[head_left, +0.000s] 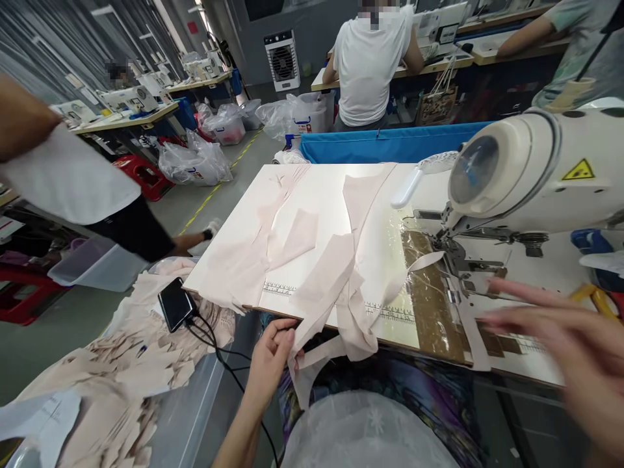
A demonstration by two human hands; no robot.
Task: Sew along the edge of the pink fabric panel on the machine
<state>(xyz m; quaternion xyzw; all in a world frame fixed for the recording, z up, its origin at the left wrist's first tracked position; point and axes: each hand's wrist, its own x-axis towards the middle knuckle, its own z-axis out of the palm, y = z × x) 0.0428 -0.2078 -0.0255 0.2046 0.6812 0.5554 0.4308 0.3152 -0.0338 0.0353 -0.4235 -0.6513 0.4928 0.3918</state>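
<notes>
At the table's front edge my left hand (273,351) is closed on a pale pink fabric piece (316,318), thumb against the fingers. The fabric drapes over the edge in loose strips, and more cut pieces (234,260) lie across the white table (312,185). My right hand (550,331), partly smeared by motion, is in the air with fingers stretched apart, right of the sewing machine's (531,162) needle area. A narrow pale strip (472,325) runs down from the presser foot, left of my right hand's fingertips.
To the left, a heap of cut fabric (121,351) fills a clear bin (190,409); a black phone-like device (176,304) with cables rests on it. A person (73,175) stands in the aisle at left; another sits ahead beyond a blue cloth trough (390,143).
</notes>
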